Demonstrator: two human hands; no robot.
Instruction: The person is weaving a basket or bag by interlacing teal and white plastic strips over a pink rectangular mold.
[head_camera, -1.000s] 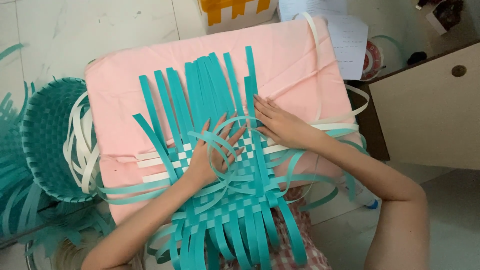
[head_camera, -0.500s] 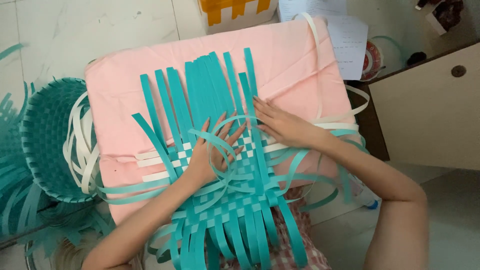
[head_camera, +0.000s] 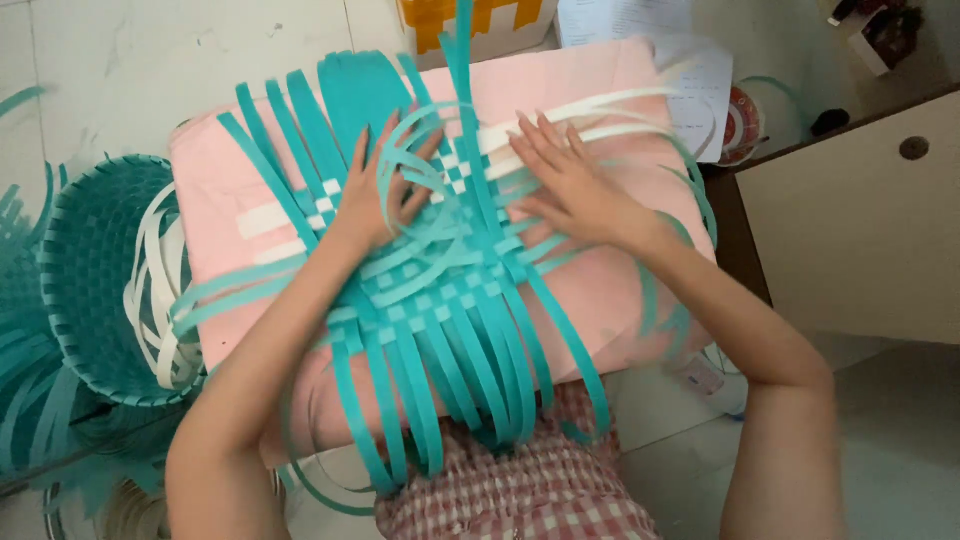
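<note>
Pale marble floor (head_camera: 150, 60), pink cushioned pad (head_camera: 590, 90) on top. Left hand (head_camera: 385, 190) and right hand (head_camera: 570, 185) press flat, fingers spread, gripping nothing, on the flat teal-and-white woven strip mat (head_camera: 440, 290). A finished round woven basket (head_camera: 90, 270) sits left.

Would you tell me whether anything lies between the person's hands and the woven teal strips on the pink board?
Nothing visible does. The left hand and right hand both lie flat, directly on the woven teal strips over the pink board.
</note>
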